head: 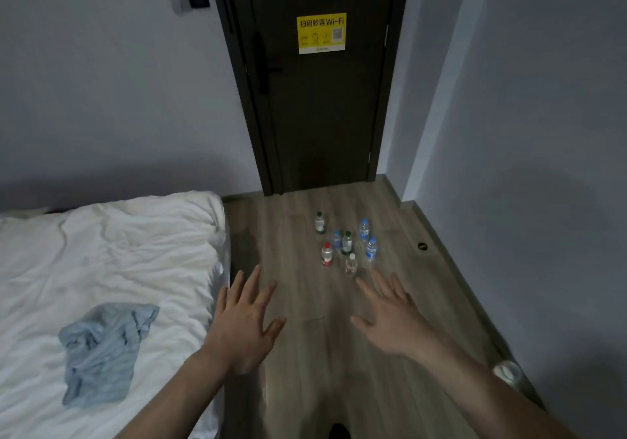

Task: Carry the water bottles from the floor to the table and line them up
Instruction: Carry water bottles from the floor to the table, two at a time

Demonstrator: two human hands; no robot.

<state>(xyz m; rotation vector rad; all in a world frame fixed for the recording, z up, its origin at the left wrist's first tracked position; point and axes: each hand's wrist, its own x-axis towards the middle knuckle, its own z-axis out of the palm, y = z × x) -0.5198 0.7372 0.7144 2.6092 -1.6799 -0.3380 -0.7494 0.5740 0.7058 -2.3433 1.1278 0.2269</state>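
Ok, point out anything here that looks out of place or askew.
Seven plastic water bottles stand upright in a loose cluster on the wooden floor before the dark door. A crumpled light-blue cloth lies on the white bed. Nothing spilled.

Both bare forearms reached forward, palms turned down. The left hand (242,323) had its fingers straight and spread, holding nothing. The right hand (390,316) lay level with it, well apart, fingers likewise splayed and empty.
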